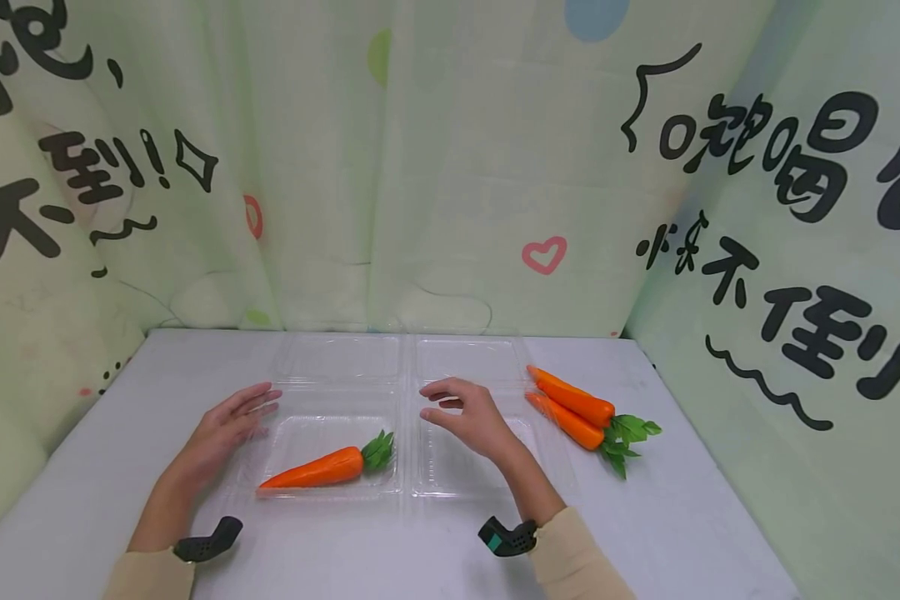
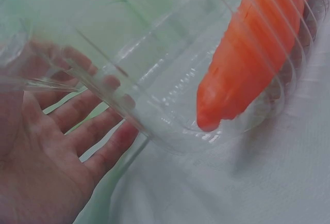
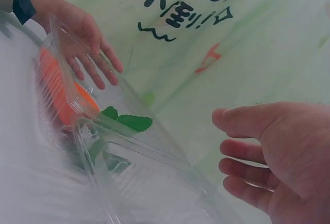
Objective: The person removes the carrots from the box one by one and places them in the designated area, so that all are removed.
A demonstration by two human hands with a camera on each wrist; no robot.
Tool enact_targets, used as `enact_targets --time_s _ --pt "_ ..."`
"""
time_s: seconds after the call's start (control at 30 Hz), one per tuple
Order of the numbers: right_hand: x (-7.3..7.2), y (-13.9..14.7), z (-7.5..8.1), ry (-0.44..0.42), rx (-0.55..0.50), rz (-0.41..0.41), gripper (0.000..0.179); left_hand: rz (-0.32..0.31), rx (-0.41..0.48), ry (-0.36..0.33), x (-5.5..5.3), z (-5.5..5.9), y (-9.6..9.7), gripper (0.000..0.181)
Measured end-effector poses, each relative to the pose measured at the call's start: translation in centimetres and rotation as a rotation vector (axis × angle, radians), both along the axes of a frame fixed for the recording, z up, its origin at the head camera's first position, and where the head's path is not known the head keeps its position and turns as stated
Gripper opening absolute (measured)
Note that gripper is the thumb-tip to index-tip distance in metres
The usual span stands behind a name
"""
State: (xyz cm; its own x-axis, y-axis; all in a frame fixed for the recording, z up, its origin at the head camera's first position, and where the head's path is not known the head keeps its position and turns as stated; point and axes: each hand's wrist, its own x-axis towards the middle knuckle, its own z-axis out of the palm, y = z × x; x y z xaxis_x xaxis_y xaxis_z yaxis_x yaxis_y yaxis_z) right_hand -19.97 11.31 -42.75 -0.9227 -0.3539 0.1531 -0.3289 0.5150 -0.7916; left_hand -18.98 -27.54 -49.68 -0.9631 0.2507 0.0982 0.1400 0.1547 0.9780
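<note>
Two clear plastic boxes lie side by side with their lids folded back. In the left box rests an orange carrot with a green leafy top, its tip toward the lower left. My left hand is beside that box's left wall, fingers extended; in the left wrist view the fingers show partly through the clear plastic. Above the right box hovers my right hand, thumb and fingers apart and gently bent, holding nothing. No carrot shows in this right box.
Two more carrots, an upper one and a lower one, lie on the white table to the right of the boxes. A pale green curtain with black lettering encloses the back and sides.
</note>
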Motion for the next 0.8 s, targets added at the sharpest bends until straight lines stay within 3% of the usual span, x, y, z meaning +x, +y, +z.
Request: enact_targets --time_s 0.53,0.8 --pt "0.6 -2.9 -0.8 -0.022 0.008 0.145 0.030 0.039 -0.052 -0.051 0.0 0.1 0.5 0.053" --pt "0.9 -4.2 -1.1 -0.036 0.013 0.190 0.032 0.037 -0.066 -0.043 0.1 0.3 0.5 0.053"
